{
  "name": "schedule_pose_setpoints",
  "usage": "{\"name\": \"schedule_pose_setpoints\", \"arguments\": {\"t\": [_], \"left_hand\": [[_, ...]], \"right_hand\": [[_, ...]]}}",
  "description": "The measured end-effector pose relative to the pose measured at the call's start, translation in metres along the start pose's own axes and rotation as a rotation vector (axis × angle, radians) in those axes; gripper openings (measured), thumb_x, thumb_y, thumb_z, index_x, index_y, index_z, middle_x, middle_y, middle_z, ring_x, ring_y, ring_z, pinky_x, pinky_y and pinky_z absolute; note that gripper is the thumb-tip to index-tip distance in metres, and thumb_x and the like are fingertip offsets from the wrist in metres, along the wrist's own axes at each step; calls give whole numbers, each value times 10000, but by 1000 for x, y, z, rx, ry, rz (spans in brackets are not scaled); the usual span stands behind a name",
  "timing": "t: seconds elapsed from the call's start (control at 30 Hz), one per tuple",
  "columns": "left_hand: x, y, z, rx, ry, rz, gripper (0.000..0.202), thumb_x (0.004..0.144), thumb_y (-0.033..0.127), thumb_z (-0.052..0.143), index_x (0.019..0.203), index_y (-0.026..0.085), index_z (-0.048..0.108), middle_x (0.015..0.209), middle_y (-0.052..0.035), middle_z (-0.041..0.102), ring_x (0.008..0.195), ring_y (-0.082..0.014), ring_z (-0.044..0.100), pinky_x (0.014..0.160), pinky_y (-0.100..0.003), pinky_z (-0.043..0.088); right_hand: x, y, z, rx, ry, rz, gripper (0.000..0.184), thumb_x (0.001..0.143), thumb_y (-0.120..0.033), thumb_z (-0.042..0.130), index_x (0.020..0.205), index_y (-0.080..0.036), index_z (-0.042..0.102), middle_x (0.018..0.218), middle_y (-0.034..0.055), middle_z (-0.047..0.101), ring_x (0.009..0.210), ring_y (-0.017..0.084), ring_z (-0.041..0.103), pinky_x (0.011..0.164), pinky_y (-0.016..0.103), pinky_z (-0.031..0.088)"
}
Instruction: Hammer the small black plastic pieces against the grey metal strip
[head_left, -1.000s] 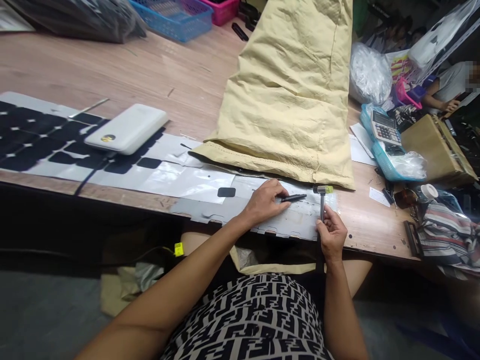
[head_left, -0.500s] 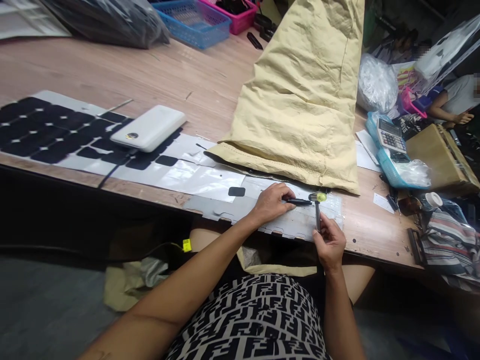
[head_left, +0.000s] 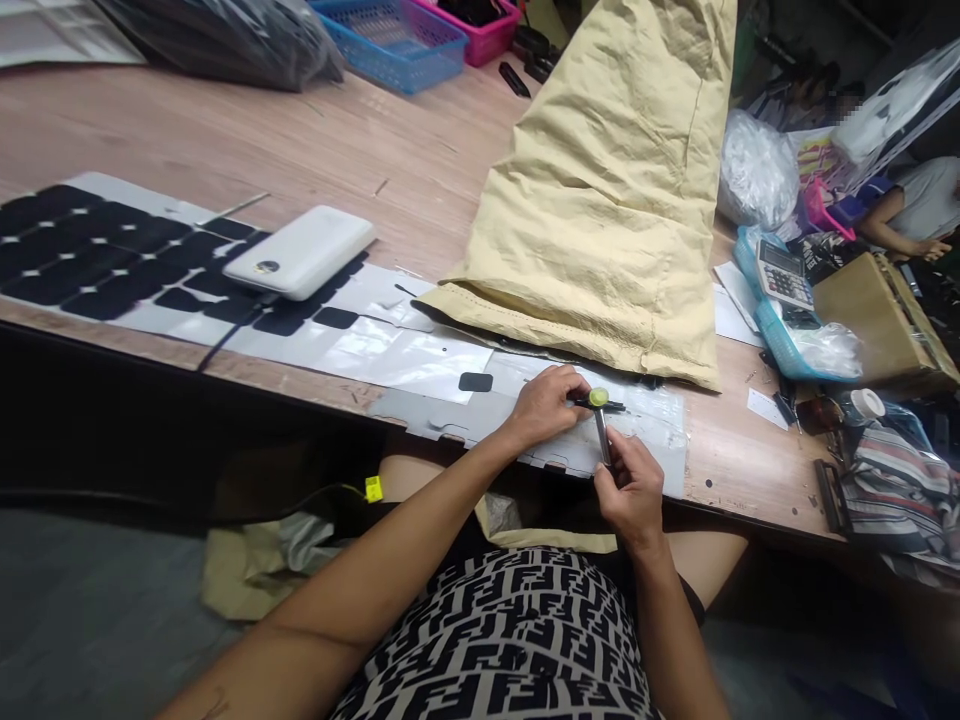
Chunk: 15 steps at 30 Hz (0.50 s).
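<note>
My left hand (head_left: 544, 406) is closed on a slim black punch tool (head_left: 609, 405) that lies along a grey strip (head_left: 420, 412) at the near table edge. My right hand (head_left: 631, 487) grips the metal handle of a small hammer (head_left: 599, 420) with a yellow-green head. The hammer head sits right over the black tool, just beside my left fingers. A small black patch (head_left: 475, 382) lies on the strip to the left of my left hand.
A long sheet of black patches (head_left: 82, 258) runs left along the table with a white power bank (head_left: 300, 252) on it. A big tan paper sack (head_left: 611, 190) lies behind my hands. Baskets (head_left: 390, 40) stand at the back. A calculator (head_left: 784, 273), bags and another person's arm (head_left: 892, 215) are at the right.
The hammer head has moved left, from beyond the black tool's tip to on top of it, near my left fingers. My right hand shifted left with it. My left hand has stayed put.
</note>
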<state>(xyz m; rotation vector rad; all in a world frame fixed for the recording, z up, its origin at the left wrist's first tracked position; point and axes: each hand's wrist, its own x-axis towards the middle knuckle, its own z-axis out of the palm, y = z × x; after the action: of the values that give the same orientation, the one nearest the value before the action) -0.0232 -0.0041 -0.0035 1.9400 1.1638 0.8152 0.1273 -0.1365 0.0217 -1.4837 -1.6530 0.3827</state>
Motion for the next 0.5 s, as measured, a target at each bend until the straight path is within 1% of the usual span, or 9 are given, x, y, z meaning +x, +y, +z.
{"name": "schedule_pose_setpoints", "arguments": {"t": [0.13, 0.27, 0.37, 0.5], "left_hand": [[0, 0, 0, -16, -3, 11, 104, 712, 208, 717, 810, 221, 685, 846, -4, 637, 886, -202, 583, 786, -338, 462], [0, 0, 0, -31, -12, -4, 113, 717, 213, 724, 826, 230, 700, 875, -5, 661, 930, -215, 597, 832, -357, 469], [0, 1, -1, -22, -15, -9, 113, 712, 208, 734, 817, 228, 700, 867, -4, 659, 925, -216, 599, 832, -357, 470], [0, 3, -2, -16, -17, -13, 121, 708, 204, 740, 822, 222, 704, 852, -5, 644, 912, -214, 598, 827, -352, 472]], "right_hand": [[2, -3, -3, -7, 6, 59, 454, 830, -149, 589, 1270, -218, 679, 796, 4, 587, 666, 149, 539, 598, 273, 493], [4, -6, -13, -31, 41, 67, 458, 830, -149, 588, 1273, -223, 681, 791, 1, 584, 666, 148, 532, 617, 278, 496], [2, -3, -15, -32, 38, 79, 473, 823, -140, 592, 1280, -224, 679, 808, 5, 597, 661, 145, 529, 617, 279, 500], [-2, 4, -14, -7, 13, 119, 460, 824, -152, 603, 1273, -213, 686, 810, 4, 577, 652, 137, 520, 564, 260, 475]]}}
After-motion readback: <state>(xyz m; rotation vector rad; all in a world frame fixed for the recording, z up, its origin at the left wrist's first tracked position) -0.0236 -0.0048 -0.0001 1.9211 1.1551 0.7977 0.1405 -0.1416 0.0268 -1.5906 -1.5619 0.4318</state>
